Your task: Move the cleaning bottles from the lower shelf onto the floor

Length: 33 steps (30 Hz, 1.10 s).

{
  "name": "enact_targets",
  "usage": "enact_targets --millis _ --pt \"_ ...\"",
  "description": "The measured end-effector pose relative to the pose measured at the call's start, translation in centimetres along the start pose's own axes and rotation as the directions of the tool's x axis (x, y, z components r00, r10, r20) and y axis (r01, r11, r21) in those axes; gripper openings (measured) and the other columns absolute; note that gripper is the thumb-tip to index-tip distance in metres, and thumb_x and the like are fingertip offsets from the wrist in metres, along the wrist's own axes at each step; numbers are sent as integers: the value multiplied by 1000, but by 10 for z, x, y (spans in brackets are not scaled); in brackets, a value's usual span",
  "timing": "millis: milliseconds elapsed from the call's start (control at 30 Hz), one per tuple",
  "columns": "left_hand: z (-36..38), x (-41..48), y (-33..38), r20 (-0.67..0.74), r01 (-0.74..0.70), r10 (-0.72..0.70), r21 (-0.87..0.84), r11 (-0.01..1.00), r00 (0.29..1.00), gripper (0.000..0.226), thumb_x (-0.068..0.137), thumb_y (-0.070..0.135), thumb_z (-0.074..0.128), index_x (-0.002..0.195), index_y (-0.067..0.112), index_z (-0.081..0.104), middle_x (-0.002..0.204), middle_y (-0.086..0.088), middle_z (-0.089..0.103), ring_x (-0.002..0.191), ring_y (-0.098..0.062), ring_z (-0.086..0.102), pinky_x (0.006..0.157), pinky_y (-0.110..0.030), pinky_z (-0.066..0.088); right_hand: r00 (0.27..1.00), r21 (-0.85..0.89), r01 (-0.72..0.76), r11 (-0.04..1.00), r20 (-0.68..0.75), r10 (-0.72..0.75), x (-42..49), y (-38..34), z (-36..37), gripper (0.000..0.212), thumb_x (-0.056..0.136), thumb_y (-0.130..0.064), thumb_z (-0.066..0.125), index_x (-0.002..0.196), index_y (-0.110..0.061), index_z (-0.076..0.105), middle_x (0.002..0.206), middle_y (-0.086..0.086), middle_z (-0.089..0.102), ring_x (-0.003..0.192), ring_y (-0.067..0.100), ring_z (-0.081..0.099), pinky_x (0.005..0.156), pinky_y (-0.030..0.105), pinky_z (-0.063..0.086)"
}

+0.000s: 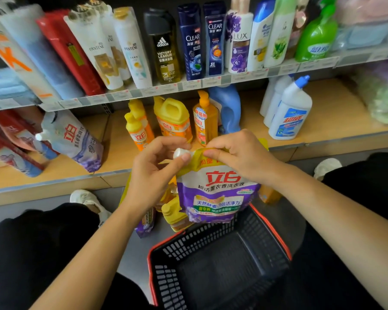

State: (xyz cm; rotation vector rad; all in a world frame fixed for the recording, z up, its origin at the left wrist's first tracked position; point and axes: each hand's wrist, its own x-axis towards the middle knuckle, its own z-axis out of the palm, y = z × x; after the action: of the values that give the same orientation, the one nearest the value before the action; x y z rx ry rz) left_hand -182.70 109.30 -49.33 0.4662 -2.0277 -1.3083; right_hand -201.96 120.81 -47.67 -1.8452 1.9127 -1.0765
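Currently both hands hold one detergent pouch (pixel 215 193) above the basket (pixel 220 265).
Left hand (pixel 157 166) grip pinches its white cap (pixel 180 153); right hand (pixel 240 153) grip clamps the top edge. Yellow bottles (pixel 173 119) stand on the lower shelf (pixel 336 121).

Both hands, left hand (pixel 154 163) and right hand (pixel 240 153), grip a purple detergent pouch (pixel 215 193) above the black basket's (pixel 211 271) far rim
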Motion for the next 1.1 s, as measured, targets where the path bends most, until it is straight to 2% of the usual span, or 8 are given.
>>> enact_targets --millis 100,267,367,567,633,767,933,1100 --pt "-4 0 -2 17 -28 26 110 994 1000 15 96 19 68 106 10 74 97 -3 75 86 -28 69 72 -50 59 998 -79 50 996 40 -47 -1 -1 3 33 99 -32 58 88 -6 75 74 10 70 69 22 65 63 45 46" --pt "0 -1 -3 -35 -19 30 281 959 999 14 95 29 68 101 19 76 80 2 72 69 -17 64 59 -38 52 995 -177 101 979 35 -97 -3 -2 5 31 99 -38 56 90 -16 77 70 -1 69 64 15 60 57 35 45" --pt "-1 -1 -2 -43 28 -18 250 968 999 21 95 35 66 104 18 75 80 -2 71 74 -20 67 65 -45 55 994 -180 110 978 19 -108 -2 -3 5 33 97 -40 53 89 -18 77 68 -2 68 62 13 58 56 30 40" --pt "-10 0 0 24 -37 32 270 962 999 22 98 27 63 113 15 73 97 -2 75 90 -20 70 75 -46 57 996 -105 91 990 24 -89 -1 -7 6 37 97 -38 54 94 -11 78 75 5 72 70 19 65 64 44 49" --pt "-12 2 2 58 -52 39 261 964 998 21 97 23 64 114 14 73 103 -1 75 94 -18 70 78 -42 57 997 -69 77 995 19 -76 -1 -5 6 31 99 -32 57 96 -9 78 78 8 72 72 21 66 65 46 50" --pt "-13 3 2 155 -192 156 258 947 976 14 95 7 67 106 9 74 117 -4 70 109 -16 67 85 -31 56 1000 -31 21 999 1 -21 -1 -1 3 29 99 -27 60 95 -5 78 81 13 73 75 26 67 67 49 51" --pt "-16 5 4 200 -195 148 237 952 968 29 92 10 70 121 11 70 120 0 69 112 -14 65 84 -24 56 1000 5 18 1000 14 -18 -3 -3 2 25 98 -26 61 100 -9 79 85 9 76 77 24 70 66 49 53" --pt "-9 4 1 172 -178 133 280 943 976 21 90 18 71 111 12 73 110 0 68 100 -12 64 73 -17 51 999 -17 37 999 32 -36 -4 -5 3 25 98 -26 61 97 -7 79 82 9 75 75 22 69 66 46 52"
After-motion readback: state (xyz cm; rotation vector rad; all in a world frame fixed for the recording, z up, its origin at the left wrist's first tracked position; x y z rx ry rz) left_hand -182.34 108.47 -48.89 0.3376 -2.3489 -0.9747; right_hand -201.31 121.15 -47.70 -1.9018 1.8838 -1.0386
